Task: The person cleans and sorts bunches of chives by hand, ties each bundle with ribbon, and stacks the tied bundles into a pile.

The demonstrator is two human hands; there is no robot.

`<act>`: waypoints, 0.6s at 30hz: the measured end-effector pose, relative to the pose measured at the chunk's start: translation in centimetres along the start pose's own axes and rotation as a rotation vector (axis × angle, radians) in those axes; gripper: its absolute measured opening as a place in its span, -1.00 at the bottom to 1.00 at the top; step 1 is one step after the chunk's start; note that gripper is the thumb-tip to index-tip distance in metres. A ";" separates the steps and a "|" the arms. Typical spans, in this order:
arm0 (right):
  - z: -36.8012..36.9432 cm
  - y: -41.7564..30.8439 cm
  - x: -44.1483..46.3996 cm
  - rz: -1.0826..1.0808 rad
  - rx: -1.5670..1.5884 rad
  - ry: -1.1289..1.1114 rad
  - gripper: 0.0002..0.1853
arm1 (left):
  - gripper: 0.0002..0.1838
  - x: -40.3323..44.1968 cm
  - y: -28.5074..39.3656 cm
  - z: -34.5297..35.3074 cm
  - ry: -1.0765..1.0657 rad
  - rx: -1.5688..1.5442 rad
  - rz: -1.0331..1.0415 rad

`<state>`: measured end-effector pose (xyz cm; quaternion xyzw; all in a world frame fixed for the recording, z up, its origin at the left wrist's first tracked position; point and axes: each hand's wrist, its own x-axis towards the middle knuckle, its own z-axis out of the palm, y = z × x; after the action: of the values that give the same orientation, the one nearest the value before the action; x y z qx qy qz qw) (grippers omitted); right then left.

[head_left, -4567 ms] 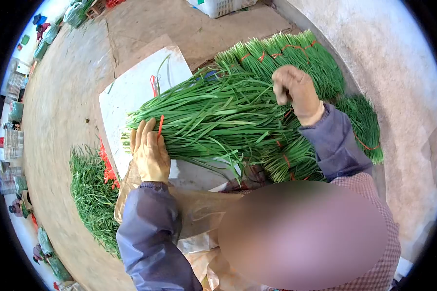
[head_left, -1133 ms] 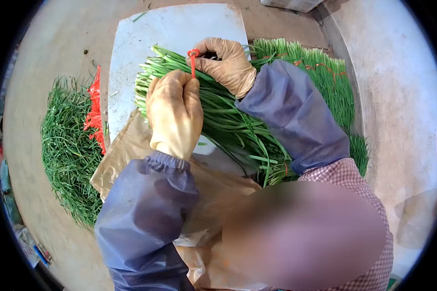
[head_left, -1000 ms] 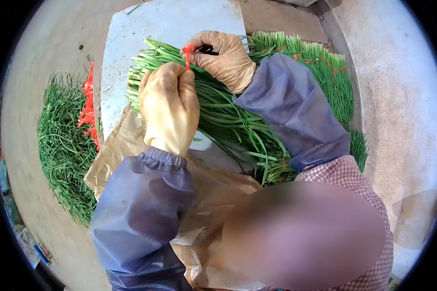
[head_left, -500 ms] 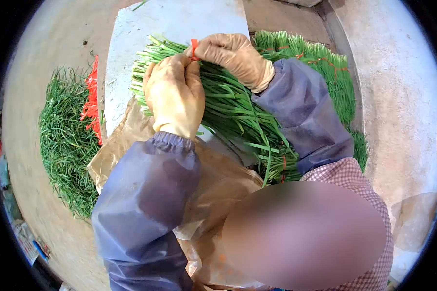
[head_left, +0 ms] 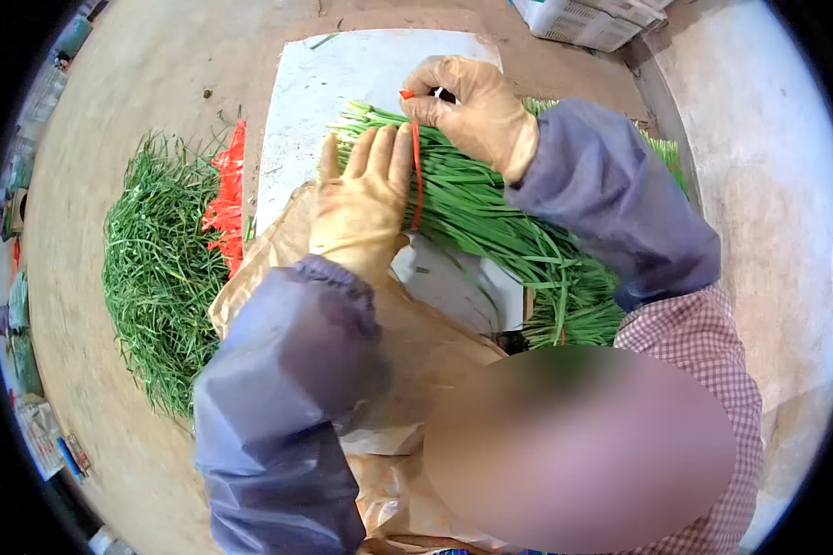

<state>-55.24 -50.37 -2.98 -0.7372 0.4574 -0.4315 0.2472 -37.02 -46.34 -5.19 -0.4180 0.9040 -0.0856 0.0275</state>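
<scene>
A thick bundle of garlic chives (head_left: 477, 190) lies across a white board (head_left: 310, 92), pale cut ends to the left. Round it runs a red plastic strip (head_left: 418, 176). My left hand (head_left: 361, 199), in a tan rubber glove, rests flat with fingers stretched out on the stalks, just left of the strip. Above the bundle, my gloved right hand (head_left: 481, 116) is closed in a pinch, with a red end of the strip showing at its fingertips.
Loose green leaves (head_left: 162, 277) are heaped on the floor at left, beside a pile of red strips (head_left: 227, 199). More tied chives (head_left: 578, 319) lie below my right forearm. A white crate (head_left: 583, 23) stands at the back by the wall. Brown sheeting (head_left: 273, 236) covers my front.
My left hand has gone from gripping at the strip to lying flat on the stalks. The right hand has drawn the strip's end up and away from the left hand. The view has shifted.
</scene>
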 end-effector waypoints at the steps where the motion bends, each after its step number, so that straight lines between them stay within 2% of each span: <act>1: 0.4 -1.0 0.0 -0.029 0.010 0.012 -0.87 | 0.07 0.6 0.2 1.3 0.177 0.046 -0.037; 2: 1.0 -2.1 -0.7 -0.048 0.047 0.033 -0.87 | -0.18 0.7 0.4 2.4 0.192 0.003 -0.063; 3: 1.4 -3.8 -1.8 0.070 0.110 0.004 -0.88 | -0.40 0.8 0.6 2.3 0.205 -0.042 -0.089; 4: 1.9 -5.5 -3.0 0.036 0.174 0.030 -0.91 | -0.44 0.9 0.5 2.8 0.389 -0.168 -0.082; 5: 2.1 -6.6 -4.1 0.001 0.205 0.045 -0.93 | -0.43 1.3 0.2 2.7 0.353 -0.171 -0.121; 7: 4.2 -7.9 -8.2 0.553 0.691 0.040 -0.89 | -0.43 2.3 -0.1 2.1 0.281 -0.178 -0.194; 8: 5.0 -7.8 -10.5 0.661 0.756 0.024 -0.84 | -0.43 2.2 -0.1 2.1 0.322 -0.125 -0.201; 9: 6.3 -7.7 -12.8 0.940 0.953 0.187 -0.88 | -0.43 2.2 -0.1 2.2 0.324 -0.099 -0.202; 11: 6.9 -6.1 -15.1 0.958 1.174 0.365 -0.86 | -0.42 2.0 0.5 2.3 0.317 -0.052 -0.203; 12: 6.8 -5.4 -15.2 1.022 1.202 0.344 -0.86 | -0.40 2.0 0.8 1.9 0.307 -0.096 -0.237; 16: 6.7 -3.0 -14.2 1.172 1.240 0.187 -0.84 | 0.01 1.2 0.6 0.2 0.112 -0.045 -0.197; 18: 7.2 -3.1 -14.1 1.242 1.219 0.109 -0.79 | -0.01 -0.6 -0.5 -2.0 0.086 -0.253 -0.111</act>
<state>-50.53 -36.65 -10.05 -0.0721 0.4771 -0.4227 0.7671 -36.52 -45.93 -3.13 -0.4635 0.8833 0.0099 -0.0692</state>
